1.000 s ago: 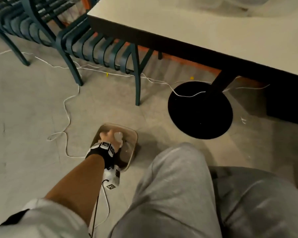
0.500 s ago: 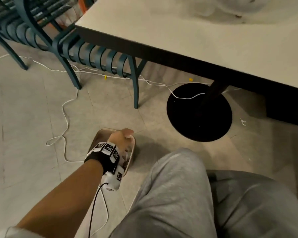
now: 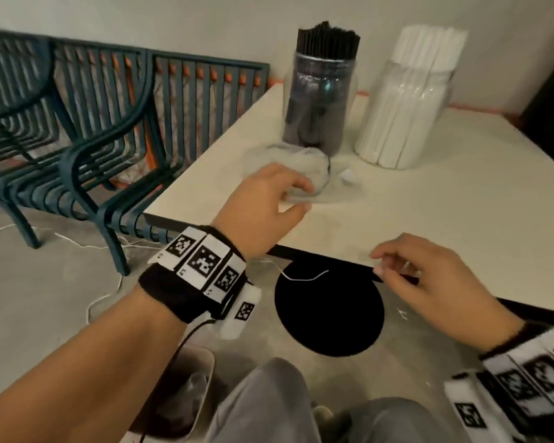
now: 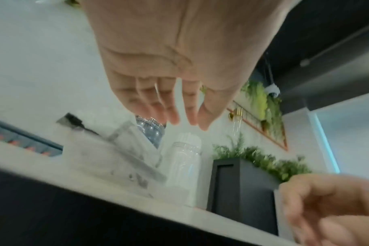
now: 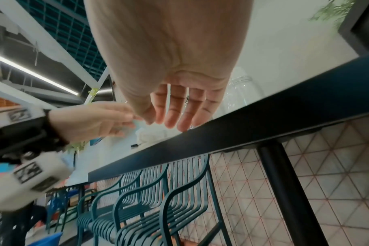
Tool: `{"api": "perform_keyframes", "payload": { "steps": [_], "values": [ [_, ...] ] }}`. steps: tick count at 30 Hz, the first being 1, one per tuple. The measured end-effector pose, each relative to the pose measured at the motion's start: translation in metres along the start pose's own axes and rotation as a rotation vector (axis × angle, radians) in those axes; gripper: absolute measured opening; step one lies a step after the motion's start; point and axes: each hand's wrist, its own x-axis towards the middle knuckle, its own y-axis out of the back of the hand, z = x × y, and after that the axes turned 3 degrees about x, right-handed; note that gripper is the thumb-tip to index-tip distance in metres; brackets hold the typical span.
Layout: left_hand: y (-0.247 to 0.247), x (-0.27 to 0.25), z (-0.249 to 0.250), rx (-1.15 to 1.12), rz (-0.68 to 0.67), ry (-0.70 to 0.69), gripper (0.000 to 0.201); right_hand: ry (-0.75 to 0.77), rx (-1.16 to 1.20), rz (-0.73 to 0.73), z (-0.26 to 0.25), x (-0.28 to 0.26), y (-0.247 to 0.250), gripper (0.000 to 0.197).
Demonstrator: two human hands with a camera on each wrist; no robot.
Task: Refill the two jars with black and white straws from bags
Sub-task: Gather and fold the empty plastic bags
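A clear jar packed with black straws (image 3: pixel 320 91) stands at the back of the pale table (image 3: pixel 445 199). To its right is a clear jar full of white straws (image 3: pixel 406 100). A crumpled empty clear bag (image 3: pixel 288 161) lies in front of the black jar. My left hand (image 3: pixel 301 198) hovers at the bag's near side, fingers relaxed and holding nothing; the left wrist view shows its fingers (image 4: pixel 169 114) straight above the bag (image 4: pixel 116 158). My right hand (image 3: pixel 378 260) sits at the table's front edge, empty, with straight fingers (image 5: pixel 171 116).
A small white scrap (image 3: pixel 347 177) lies by the bag. On the floor at my left knee stands a beige bin (image 3: pixel 205 362) with plastic in it. Teal metal chairs (image 3: pixel 87 148) line the left side. The black table base (image 3: pixel 330 314) and white cables are on the floor.
My left hand has come up from the floor bin to the table by the crumpled bag. My head has lifted, so the jars and my right hand are now in view.
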Motion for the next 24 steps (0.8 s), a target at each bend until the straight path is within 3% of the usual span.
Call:
{"api": "perform_keyframes", "payload": {
  "steps": [2,5,7,10,14,19,22,24],
  "values": [
    [-0.002,0.019,-0.003,0.28,-0.019,0.044,0.043,-0.051,-0.011,-0.056,0.009,0.003,-0.004,0.021],
    [-0.011,0.04,-0.005,0.557,-0.295,0.254,0.063,-0.068,-0.028,-0.11,0.008,0.022,0.0,0.029],
    [-0.018,0.048,-0.007,0.609,-0.416,0.324,0.057,-0.14,-0.055,-0.164,0.005,0.041,0.008,0.039],
    [-0.023,0.053,-0.007,0.641,-0.466,0.29,0.032,-0.215,-0.125,-0.235,0.003,0.066,0.013,0.052],
    [-0.02,0.055,-0.001,0.535,-0.471,0.261,0.024,-0.337,-0.103,-0.162,0.01,0.083,0.015,0.074],
    [-0.009,0.05,-0.001,0.253,-0.363,0.209,0.01,-0.448,0.228,-0.05,0.022,0.093,0.027,0.097],
    [-0.008,0.05,-0.004,0.224,-0.353,0.212,0.013,-0.413,0.314,0.02,0.022,0.092,0.034,0.08],
    [-0.006,0.055,-0.005,0.172,-0.357,0.278,0.014,-0.378,0.252,0.091,0.02,0.088,0.038,0.067]
  ]
}}
